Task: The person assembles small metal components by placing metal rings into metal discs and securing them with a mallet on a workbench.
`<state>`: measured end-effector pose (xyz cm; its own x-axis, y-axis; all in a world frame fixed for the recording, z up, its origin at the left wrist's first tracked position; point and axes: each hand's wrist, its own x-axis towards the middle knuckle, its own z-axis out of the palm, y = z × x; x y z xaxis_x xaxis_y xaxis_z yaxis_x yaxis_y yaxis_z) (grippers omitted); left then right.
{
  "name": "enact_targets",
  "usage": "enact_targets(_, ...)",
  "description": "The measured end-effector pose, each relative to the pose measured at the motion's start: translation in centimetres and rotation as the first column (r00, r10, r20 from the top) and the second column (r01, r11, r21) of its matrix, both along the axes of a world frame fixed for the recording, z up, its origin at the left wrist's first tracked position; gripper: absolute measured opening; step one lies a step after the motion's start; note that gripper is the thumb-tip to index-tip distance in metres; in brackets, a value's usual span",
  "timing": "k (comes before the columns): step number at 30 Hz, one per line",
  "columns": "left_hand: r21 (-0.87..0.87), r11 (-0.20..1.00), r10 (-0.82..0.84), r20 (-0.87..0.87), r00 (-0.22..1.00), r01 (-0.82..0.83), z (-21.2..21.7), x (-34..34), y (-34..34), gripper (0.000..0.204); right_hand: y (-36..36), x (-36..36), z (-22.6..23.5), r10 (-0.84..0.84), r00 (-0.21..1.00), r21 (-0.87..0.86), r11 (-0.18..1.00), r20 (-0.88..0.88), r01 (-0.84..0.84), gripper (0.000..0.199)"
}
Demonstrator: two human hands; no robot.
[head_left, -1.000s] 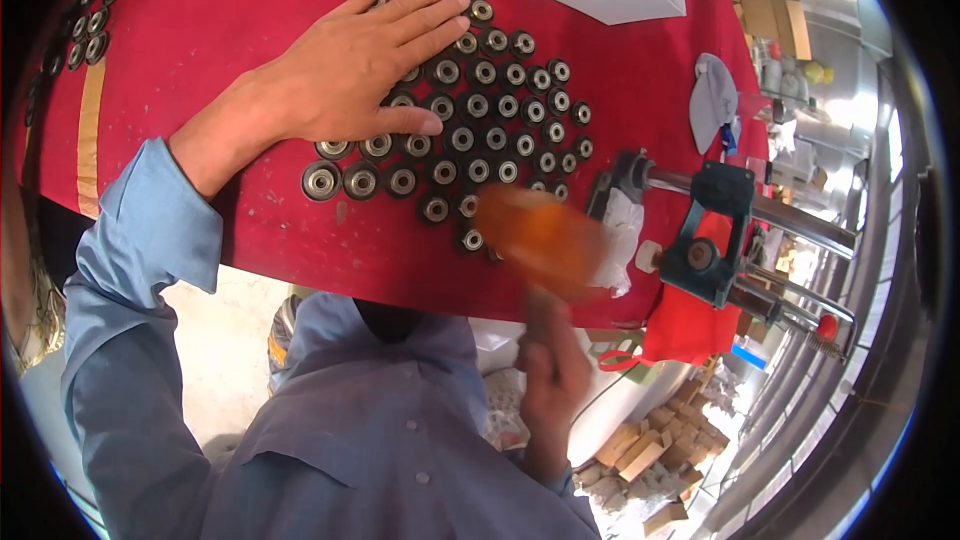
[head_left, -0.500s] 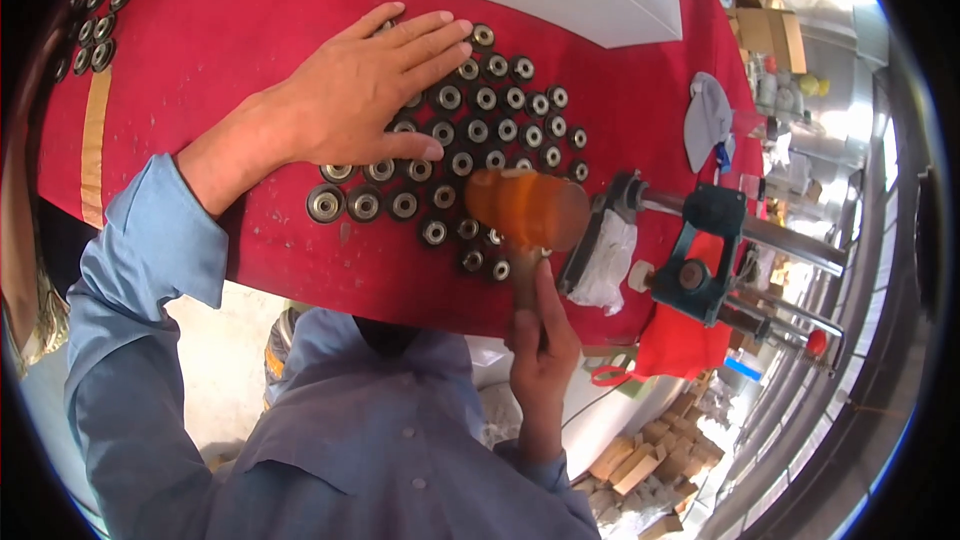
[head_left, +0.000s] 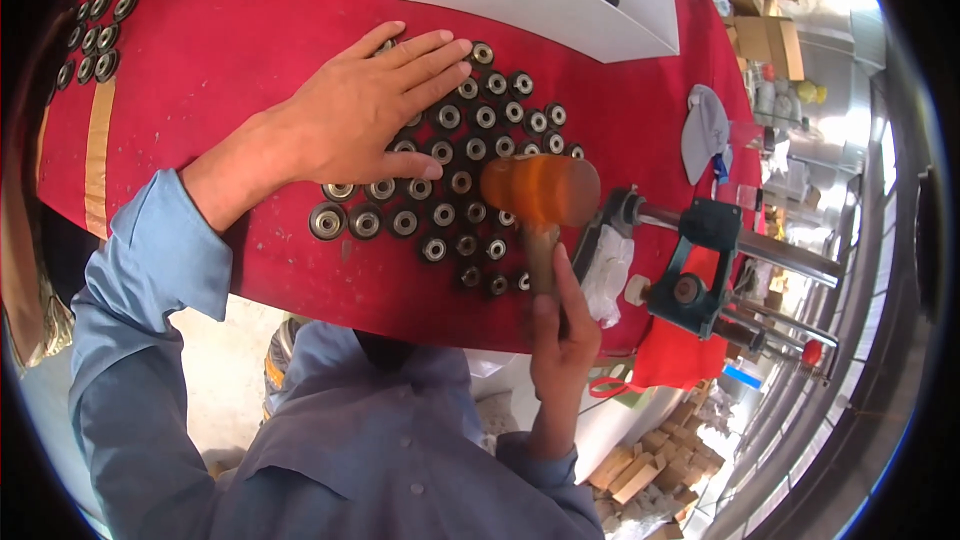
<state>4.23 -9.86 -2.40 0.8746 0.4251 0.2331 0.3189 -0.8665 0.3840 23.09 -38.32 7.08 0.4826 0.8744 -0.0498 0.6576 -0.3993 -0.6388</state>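
My left hand lies flat, fingers spread, over the left part of a cluster of small round black wheels with metal bearing centres. Some wheels under the palm and fingers are hidden. In my right hand is the handle of a mallet with an orange, see-through head. The head, slightly blurred, hovers over or rests on the right side of the cluster; I cannot tell whether it touches the wheels beneath. The larger wheels sit at the cluster's lower left.
A white box of black round pieces stands at the far side of the red-covered table. At right are a green clamp-like metal fixture and a grey cap. More wheels lie far left beside a tan strip.
The mallet has shifted slightly right in the picture with my right hand. My left hand keeps its place on the wheels. The whole view has tilted a little, so the table appears lower.
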Motion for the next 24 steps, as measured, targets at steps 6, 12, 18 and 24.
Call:
enact_targets(6, -0.01, 1.0, -0.008, 0.018, 1.0, 0.008, -0.1, 0.0, -0.1, 0.099, 2.0, 0.4, 1.7, -0.077, 0.98, 0.194, 0.974, -0.182, 0.113, 0.053)
enact_targets(12, -0.01, 1.0, -0.006, 0.005, 1.0, 0.006, 0.2, -0.2, 0.0, 0.099, 4.2, 1.3, -0.5, -0.022, 0.998, 0.018, 1.0, -0.059, 0.023, 0.052)
enact_targets(18, 0.04, 0.999, -0.008, 0.078, 0.997, 0.005, -0.2, -0.1, -0.1, 0.096, 5.5, 1.7, 2.1, -0.096, 0.964, 0.197, 0.969, -0.246, 0.147, 0.051)
enact_targets(24, 0.008, 1.0, -0.017, 0.06, 0.998, 0.017, 0.0, 0.1, 0.1, 0.098, 7.7, 2.5, -0.9, -0.031, 0.998, 0.048, 0.998, -0.055, 0.033, 0.053)
